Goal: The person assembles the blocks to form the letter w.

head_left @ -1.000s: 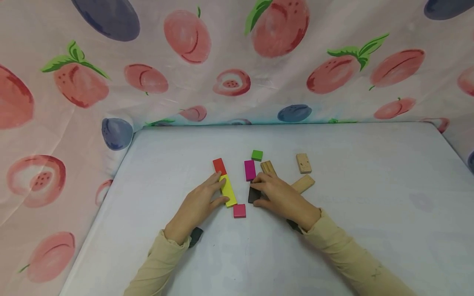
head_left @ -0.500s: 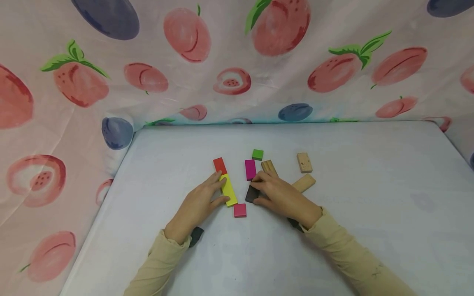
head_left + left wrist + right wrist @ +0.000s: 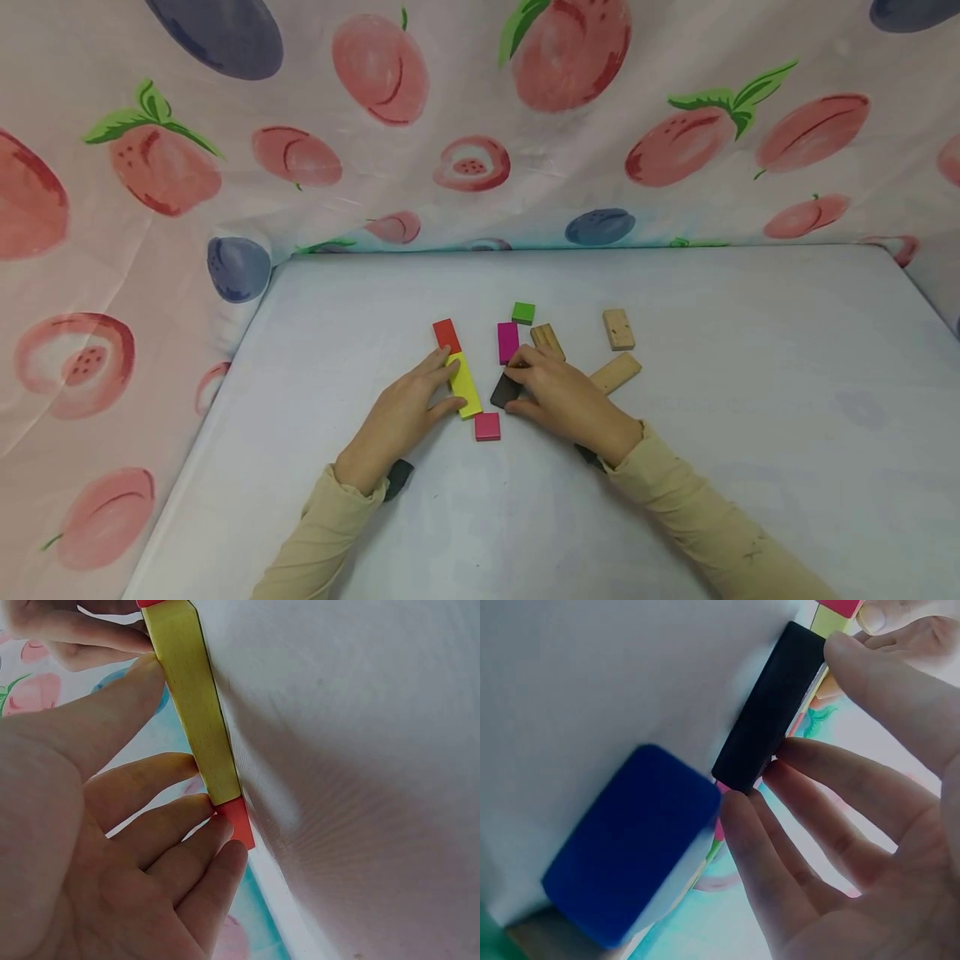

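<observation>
A yellow block (image 3: pixel 468 390) lies end to end with a red block (image 3: pixel 447 335). My left hand (image 3: pixel 401 417) rests along their left side, thumb and fairly straight fingertips touching the yellow block and the red one in the left wrist view. Just to the right, my right hand (image 3: pixel 566 400) holds a black block (image 3: pixel 769 709) by its ends, thumb at the near end and fingers at the far one. That block now lies angled between the yellow and magenta ones. A pink square block (image 3: pixel 487 427) sits below the yellow block's near end.
Beyond the black block are a magenta block (image 3: pixel 508 342) and a green block (image 3: pixel 523 313). Wooden blocks (image 3: pixel 618 329) lie to the right, one partly hidden by my right hand. A blue block (image 3: pixel 634 847) shows in the right wrist view. A fruit-print cloth (image 3: pixel 405 183) hangs behind the table.
My right hand has shifted slightly left with the black block, which has slid toward the yellow block and turned to a steeper slant. The left hand stays in place.
</observation>
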`<state>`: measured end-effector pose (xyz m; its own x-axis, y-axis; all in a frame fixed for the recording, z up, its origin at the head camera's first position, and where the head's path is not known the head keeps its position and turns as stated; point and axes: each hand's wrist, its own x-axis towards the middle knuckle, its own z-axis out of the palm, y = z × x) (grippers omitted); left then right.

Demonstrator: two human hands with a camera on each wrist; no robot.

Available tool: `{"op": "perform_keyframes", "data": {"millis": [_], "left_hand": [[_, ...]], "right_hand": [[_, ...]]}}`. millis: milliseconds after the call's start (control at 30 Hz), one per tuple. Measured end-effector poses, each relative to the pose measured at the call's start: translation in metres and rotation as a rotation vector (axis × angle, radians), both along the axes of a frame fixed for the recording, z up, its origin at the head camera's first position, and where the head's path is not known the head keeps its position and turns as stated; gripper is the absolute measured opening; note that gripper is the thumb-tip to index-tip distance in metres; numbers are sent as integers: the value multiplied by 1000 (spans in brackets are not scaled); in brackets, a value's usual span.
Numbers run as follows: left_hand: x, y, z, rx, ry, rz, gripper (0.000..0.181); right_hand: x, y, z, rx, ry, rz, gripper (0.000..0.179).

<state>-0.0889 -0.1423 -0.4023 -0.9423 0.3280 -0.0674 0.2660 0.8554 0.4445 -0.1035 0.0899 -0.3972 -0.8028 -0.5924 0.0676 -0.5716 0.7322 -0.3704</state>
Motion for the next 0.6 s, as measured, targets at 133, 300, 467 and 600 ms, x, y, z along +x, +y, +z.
{"op": "perform_keyframes", "data": {"millis": [133,300,467,600], "left_hand": [[0,0,-1,1,3,-6,62],[-1,-1,-2,1,-4,-6,61],[-1,-1,-2,-6,-4,-5,62],[-2,-1,-2,-10,-6,-5,62]], "right_hand": [[0,-1,0,-8,-3,7,47],[1,-2,0,-10,0,16,46],[2,-3,0,-7,10,21,45],[2,-4,0,-4,18,23,44]]}}
